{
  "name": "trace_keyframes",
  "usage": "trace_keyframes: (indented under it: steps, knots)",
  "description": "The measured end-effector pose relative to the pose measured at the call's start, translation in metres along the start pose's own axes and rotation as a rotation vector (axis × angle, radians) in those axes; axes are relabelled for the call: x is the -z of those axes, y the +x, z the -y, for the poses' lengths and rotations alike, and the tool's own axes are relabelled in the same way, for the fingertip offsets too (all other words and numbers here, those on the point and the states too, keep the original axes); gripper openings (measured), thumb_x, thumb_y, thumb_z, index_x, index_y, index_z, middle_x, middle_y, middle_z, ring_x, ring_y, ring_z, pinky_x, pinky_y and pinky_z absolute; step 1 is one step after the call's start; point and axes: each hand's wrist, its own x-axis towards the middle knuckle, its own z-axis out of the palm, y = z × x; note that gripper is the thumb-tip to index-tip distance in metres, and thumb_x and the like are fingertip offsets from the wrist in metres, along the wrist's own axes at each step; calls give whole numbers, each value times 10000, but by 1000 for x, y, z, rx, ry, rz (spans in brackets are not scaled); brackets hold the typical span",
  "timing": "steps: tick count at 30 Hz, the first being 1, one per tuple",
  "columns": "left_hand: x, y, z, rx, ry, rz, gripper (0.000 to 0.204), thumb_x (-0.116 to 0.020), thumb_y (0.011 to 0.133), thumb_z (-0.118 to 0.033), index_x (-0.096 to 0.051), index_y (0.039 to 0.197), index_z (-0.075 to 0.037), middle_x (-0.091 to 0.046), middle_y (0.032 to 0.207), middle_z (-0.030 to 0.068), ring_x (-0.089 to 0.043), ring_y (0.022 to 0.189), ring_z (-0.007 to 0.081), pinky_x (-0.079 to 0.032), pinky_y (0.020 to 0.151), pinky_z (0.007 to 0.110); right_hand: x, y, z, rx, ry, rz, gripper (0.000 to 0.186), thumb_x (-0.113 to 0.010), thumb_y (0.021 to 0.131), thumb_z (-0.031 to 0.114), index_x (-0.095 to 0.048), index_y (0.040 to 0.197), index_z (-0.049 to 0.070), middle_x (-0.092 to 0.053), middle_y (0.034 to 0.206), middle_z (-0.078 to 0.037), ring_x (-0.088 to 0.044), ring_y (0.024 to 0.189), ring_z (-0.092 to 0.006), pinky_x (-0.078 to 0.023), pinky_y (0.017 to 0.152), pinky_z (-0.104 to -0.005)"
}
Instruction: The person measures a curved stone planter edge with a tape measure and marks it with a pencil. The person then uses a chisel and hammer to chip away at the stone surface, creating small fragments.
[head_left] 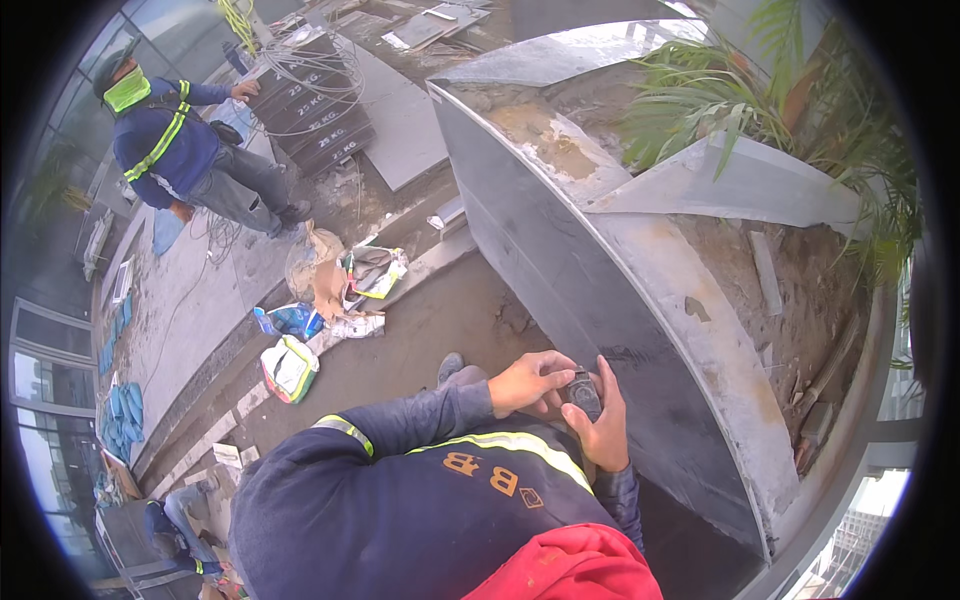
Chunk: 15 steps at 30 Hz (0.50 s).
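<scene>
My left hand [532,384] and my right hand [602,424] meet in front of my chest. Between them is a small dark grey, rounded object [584,396], whose kind I cannot make out. The thumb and fingers of my right hand curve around it from the right. On its upper left side, my left fingers are bent and pinched close to it, partly hiding it. A dark curved panel wall [590,290] rises just beyond my hands. My dark blue sleeves and a red cloth [565,565] fill the lower part of the view.
Torn bags [290,368] and crumpled paper [325,270] lie left of me along a low ledge. A co-worker [185,140] rests one hand on stacked dark blocks [312,112]; another person [180,530] is at lower left. Palm leaves [690,105] overhang a planter at right.
</scene>
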Motion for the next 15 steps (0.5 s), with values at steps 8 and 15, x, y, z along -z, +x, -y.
trace_keyframes:
  steps: [8, 15]
  knots:
    - [-13, 9, -30, -217, 569, -106, 303, -718, 948, -217, -660, 1137, 12, -703, 1069, 92, -643, 943, 164, -518, 846, 311, 52, 15, -34, -118, 27, 393, 655, -717, 892, 249, -454, 1409, -54, -608, 1160, -144, -581, 1064, -204, -462, 958, -345]
    - [239, 34, -182, -824, 537, -342, 264, -665, 990, -180, -651, 1172, 10, -673, 1035, 47, -628, 1000, 134, -520, 897, 302, 71, 62, -33, -393, -188, 328, 255, -597, 965, 156, -600, 1156, -12, -622, 1022, -145, -596, 945, -226, -470, 838, -351]
